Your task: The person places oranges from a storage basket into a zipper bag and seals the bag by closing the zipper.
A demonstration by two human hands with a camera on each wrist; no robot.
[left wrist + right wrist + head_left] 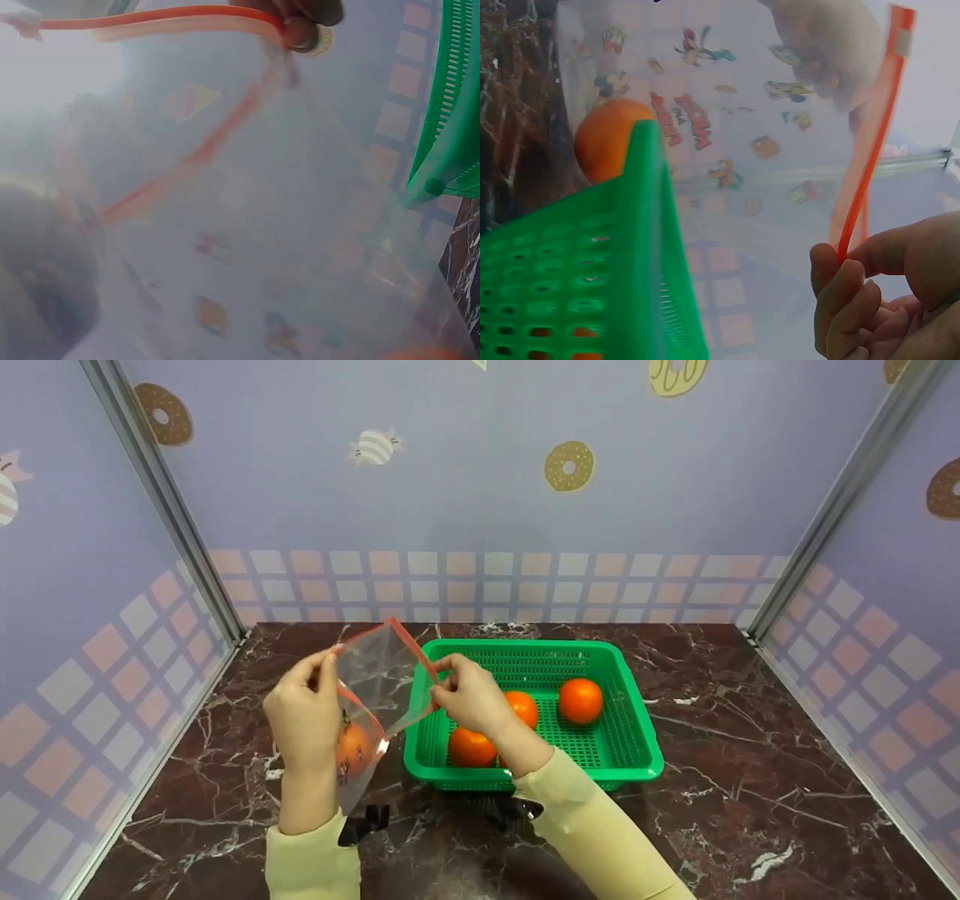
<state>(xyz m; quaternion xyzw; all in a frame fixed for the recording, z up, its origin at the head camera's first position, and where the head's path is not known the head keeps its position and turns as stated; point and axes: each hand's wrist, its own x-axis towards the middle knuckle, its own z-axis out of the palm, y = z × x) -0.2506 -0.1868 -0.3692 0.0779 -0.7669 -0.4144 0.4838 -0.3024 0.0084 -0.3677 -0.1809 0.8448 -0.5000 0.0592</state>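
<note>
A clear zip bag (375,667) with an orange-red zip edge and small cartoon prints hangs between my two hands, its mouth spread wide. My left hand (304,716) pinches the bag's left edge between thumb and fingers. At the opposite side of the mouth, my right hand (472,694) pinches the zip edge, as the right wrist view also shows at its fingertips (840,262). One orange fruit (611,139), a tomato or persimmon by its look, lies low inside the bag. My right hand is above the left side of a green plastic basket (637,735).
In the basket lie more orange fruits, one at the right (580,701) and others at the left (472,747), partly covered by my right hand. A dark red marbled tabletop (720,810) lies below, with patterned purple panels (480,510) at the back and sides.
</note>
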